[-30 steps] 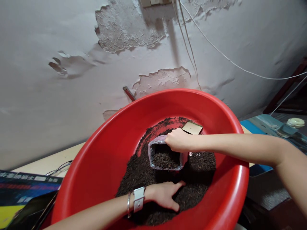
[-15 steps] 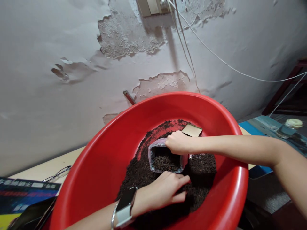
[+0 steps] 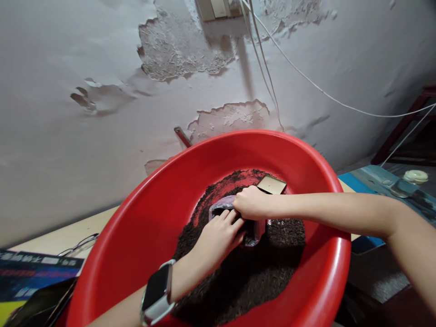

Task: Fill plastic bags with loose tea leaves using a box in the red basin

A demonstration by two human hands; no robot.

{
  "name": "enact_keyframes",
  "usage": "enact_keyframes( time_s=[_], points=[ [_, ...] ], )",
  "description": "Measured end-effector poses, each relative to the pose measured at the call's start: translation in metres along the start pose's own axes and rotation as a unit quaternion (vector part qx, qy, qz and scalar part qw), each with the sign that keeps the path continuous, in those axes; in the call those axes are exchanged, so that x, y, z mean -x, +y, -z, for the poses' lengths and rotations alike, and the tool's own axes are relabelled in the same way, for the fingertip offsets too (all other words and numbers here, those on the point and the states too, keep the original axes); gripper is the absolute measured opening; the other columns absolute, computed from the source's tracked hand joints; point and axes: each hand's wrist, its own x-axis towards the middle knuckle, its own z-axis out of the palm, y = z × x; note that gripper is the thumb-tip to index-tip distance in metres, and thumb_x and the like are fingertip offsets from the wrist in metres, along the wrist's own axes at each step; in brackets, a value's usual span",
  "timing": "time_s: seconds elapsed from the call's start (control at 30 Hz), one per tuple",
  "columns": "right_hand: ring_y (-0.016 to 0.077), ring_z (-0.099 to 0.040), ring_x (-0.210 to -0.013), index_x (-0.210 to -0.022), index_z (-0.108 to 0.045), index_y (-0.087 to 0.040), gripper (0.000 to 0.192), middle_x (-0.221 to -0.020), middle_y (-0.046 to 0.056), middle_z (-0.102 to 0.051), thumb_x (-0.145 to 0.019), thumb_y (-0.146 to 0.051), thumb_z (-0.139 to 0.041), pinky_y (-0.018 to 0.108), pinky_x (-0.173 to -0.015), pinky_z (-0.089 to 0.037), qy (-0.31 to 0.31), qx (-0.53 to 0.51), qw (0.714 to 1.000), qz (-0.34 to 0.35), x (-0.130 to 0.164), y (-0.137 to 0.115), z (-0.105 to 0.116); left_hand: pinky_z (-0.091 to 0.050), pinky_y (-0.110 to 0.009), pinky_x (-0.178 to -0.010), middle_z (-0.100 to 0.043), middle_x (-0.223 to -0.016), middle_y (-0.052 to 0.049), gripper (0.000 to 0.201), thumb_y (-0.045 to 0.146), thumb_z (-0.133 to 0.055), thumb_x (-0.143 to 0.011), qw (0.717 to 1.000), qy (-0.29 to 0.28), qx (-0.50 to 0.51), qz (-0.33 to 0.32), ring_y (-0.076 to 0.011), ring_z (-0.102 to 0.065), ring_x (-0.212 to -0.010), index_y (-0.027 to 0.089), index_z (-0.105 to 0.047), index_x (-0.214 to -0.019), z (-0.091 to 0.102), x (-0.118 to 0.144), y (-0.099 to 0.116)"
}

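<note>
Inside the red basin (image 3: 143,227) of dark tea leaves (image 3: 259,277), the right hand (image 3: 252,203) grasps the bag (image 3: 223,206) rim, while the left hand (image 3: 218,236), earlier flat on the leaves, now covers the bag mouth, probably loose.

The left hand (image 3: 218,238) is up off the dark loose material (image 3: 245,277), where it lay flat a second ago, and now sits at the mouth of the bag (image 3: 235,218), fingers (image 3: 231,218) reaching inside and covering the opening. Its wrist has turned, so the watch (image 3: 156,293) shows its dark face instead of the clasp.
</note>
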Motion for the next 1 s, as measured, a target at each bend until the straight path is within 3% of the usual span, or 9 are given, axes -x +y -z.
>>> enact_keyframes(
  time_s=[0.1,0.17,0.27,0.33,0.5,0.63,0.8,0.87,1.0],
  points=[
    [0.0217,-0.065,-0.081,-0.090,-0.068,-0.014,0.023,-0.082,0.014,-0.068,-0.085,-0.017,-0.045,0.031,-0.067,-0.049,0.003,0.008,1.000,-0.008,0.000,0.000,0.000,-0.049,-0.038,-0.074,-0.061,-0.103,-0.012,0.027,0.009,-0.044,-0.085,0.997,0.022,-0.061,-0.046,-0.0253,-0.058,-0.090,0.013,-0.058,-0.107,0.008,0.003,0.007],
    [0.0213,-0.065,-0.082,-0.091,-0.068,-0.013,0.023,-0.082,0.015,-0.068,-0.084,-0.016,-0.046,0.029,-0.067,-0.048,0.008,0.016,1.000,-0.014,-0.001,0.002,0.000,-0.048,-0.036,-0.069,-0.062,-0.098,-0.011,0.030,0.006,-0.039,-0.086,0.991,0.032,-0.053,-0.116,-0.0228,-0.058,-0.083,0.013,-0.056,-0.110,0.014,0.004,0.015],
    [0.0215,-0.065,-0.082,-0.091,-0.068,-0.012,0.025,-0.082,0.016,-0.068,-0.082,-0.015,-0.046,0.029,-0.067,-0.048,0.019,0.019,0.999,-0.031,-0.003,0.008,-0.002,-0.046,-0.032,-0.072,-0.062,-0.101,-0.008,0.029,0.010,-0.036,-0.089,0.975,0.015,0.039,-0.218,-0.0191,-0.056,-0.083,0.015,-0.053,-0.113,0.016,0.007,0.033],
    [0.0217,-0.065,-0.082,-0.092,-0.068,-0.011,0.025,-0.083,0.017,-0.067,-0.081,-0.015,-0.046,0.030,-0.068,-0.048,0.023,0.018,0.999,-0.041,-0.005,0.011,-0.004,-0.045,-0.030,-0.081,-0.059,-0.111,-0.006,0.028,0.016,-0.038,-0.091,0.963,-0.022,0.113,-0.243,-0.0176,-0.054,-0.093,0.019,-0.051,-0.115,0.010,0.008,0.045],
    [0.0228,-0.065,-0.083,-0.094,-0.068,-0.011,0.026,-0.084,0.017,-0.067,-0.078,-0.015,-0.047,0.032,-0.069,-0.048,0.037,0.009,0.998,-0.041,-0.008,0.012,-0.009,-0.041,-0.038,-0.093,-0.041,-0.137,-0.008,0.037,0.034,-0.048,-0.087,0.960,-0.084,0.142,-0.226,-0.0260,-0.041,-0.121,0.023,-0.045,-0.123,-0.015,0.013,0.054],
    [0.0232,-0.065,-0.084,-0.092,-0.068,-0.011,0.025,-0.083,0.017,-0.067,-0.079,-0.015,-0.046,0.032,-0.069,-0.048,0.036,-0.001,0.999,-0.023,-0.008,0.010,-0.009,-0.037,-0.042,-0.097,-0.037,-0.139,-0.010,0.040,0.036,-0.047,-0.087,0.964,-0.074,0.115,-0.230,-0.0301,-0.035,-0.126,0.022,-0.044,-0.125,-0.022,0.003,0.058],
    [0.0233,-0.064,-0.086,-0.095,-0.067,-0.012,0.025,-0.089,0.017,-0.067,-0.079,-0.017,-0.049,0.032,-0.069,-0.049,0.039,0.002,0.999,-0.024,-0.009,0.011,-0.008,-0.031,-0.046,-0.101,-0.029,-0.142,-0.019,0.055,0.043,-0.035,-0.091,0.965,-0.007,0.144,-0.219,-0.0323,-0.030,-0.128,0.014,-0.027,-0.137,-0.025,-0.047,0.087],
    [0.0232,-0.064,-0.087,-0.095,-0.067,-0.012,0.025,-0.090,0.017,-0.067,-0.078,-0.018,-0.049,0.032,-0.069,-0.049,0.043,0.002,0.999,-0.025,-0.010,0.013,-0.009,-0.029,-0.047,-0.102,-0.035,-0.138,-0.019,0.053,0.039,-0.032,-0.092,0.965,0.008,0.176,-0.194,-0.0313,-0.033,-0.126,0.013,-0.026,-0.138,-0.029,-0.073,0.101],
    [0.0229,-0.064,-0.088,-0.093,-0.068,-0.012,0.024,-0.089,0.017,-0.067,-0.078,-0.017,-0.049,0.032,-0.070,-0.049,0.053,0.001,0.998,-0.031,-0.014,0.017,-0.012,-0.029,-0.050,-0.100,-0.049,-0.127,-0.014,0.041,0.030,-0.021,-0.095,0.963,-0.052,0.245,-0.100,-0.0272,-0.045,-0.117,0.017,-0.036,-0.131,-0.042,-0.111,0.122]
  ],
)
